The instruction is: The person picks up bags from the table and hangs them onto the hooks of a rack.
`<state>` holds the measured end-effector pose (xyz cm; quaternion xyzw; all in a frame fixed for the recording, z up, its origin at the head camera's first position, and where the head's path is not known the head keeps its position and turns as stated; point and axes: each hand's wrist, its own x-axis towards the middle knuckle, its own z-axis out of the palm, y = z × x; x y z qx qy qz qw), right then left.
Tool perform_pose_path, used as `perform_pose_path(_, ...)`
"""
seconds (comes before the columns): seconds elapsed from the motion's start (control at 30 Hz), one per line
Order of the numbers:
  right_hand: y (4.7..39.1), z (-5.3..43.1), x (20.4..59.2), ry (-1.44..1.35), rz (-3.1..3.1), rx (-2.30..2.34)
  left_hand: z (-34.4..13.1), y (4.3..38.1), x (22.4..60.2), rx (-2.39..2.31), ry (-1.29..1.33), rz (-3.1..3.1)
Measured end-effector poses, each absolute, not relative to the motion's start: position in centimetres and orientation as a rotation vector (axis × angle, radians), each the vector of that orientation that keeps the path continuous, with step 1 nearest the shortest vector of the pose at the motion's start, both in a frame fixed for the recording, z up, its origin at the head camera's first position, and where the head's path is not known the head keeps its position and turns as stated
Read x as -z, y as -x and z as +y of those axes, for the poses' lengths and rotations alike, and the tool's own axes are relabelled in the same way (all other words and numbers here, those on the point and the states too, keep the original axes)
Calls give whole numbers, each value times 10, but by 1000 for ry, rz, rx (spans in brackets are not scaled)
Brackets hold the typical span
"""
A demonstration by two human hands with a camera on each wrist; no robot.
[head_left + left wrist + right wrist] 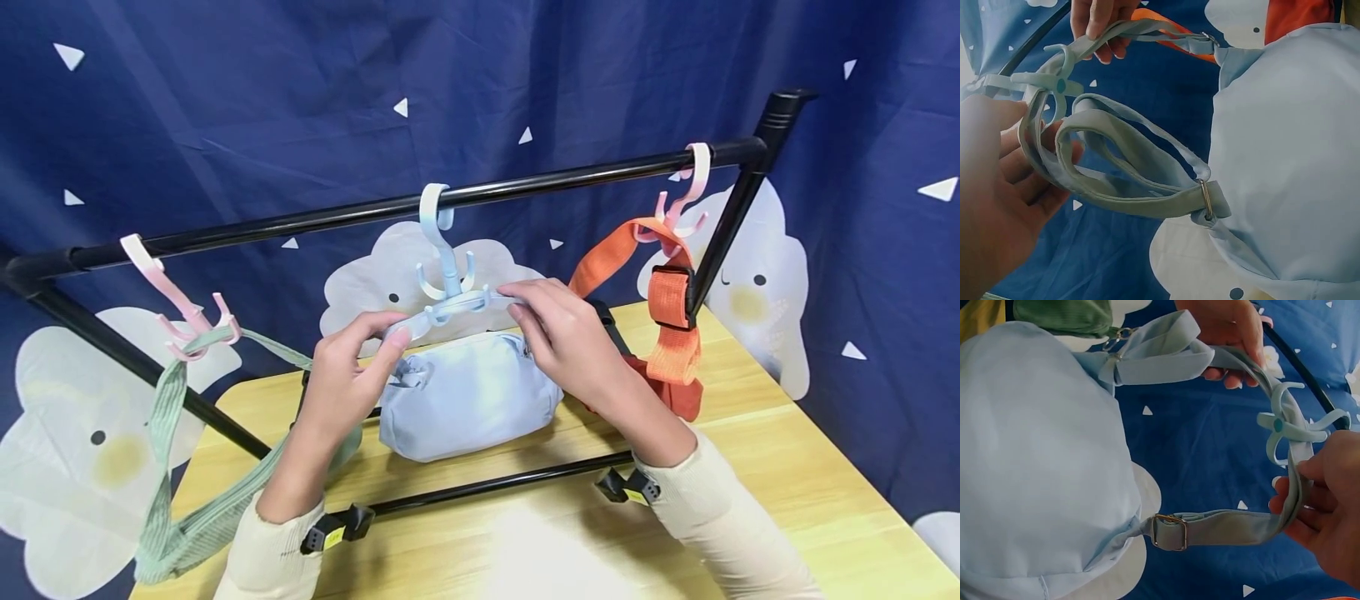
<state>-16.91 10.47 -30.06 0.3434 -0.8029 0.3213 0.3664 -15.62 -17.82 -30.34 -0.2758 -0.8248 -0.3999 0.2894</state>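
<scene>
A light blue bag (472,396) is below a blue multi-prong hook (450,279) that hangs from the middle of a black bar. The bag's strap (1229,528) runs over the hook's prongs, and a metal buckle (1169,532) joins it to the bag. On the left side of the hook, my left hand (348,367) pinches the strap between thumb and fingers. My right hand (562,333) grips the strap on the other side. The left wrist view shows extra strap folded in a loop (1129,162). Whether the bag touches the table cannot be told.
The black bar (315,218) belongs to a rack on a wooden table (795,467). On its left, a pink hook (176,296) carries a green strap (168,417). On the right, another pink hook (693,183) carries an orange strap (675,300) above a red bag (678,398).
</scene>
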Motion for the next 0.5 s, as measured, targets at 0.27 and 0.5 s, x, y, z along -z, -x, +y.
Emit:
perform_pose_path(0.27, 165, 110, 302, -885, -2081, -792, -182, 154, 304, 1030, 736, -2210)
perform_pose_path(0.5, 158, 117, 306, -865, -2087, -776, -185, 152, 302, 1009, 737, -2181)
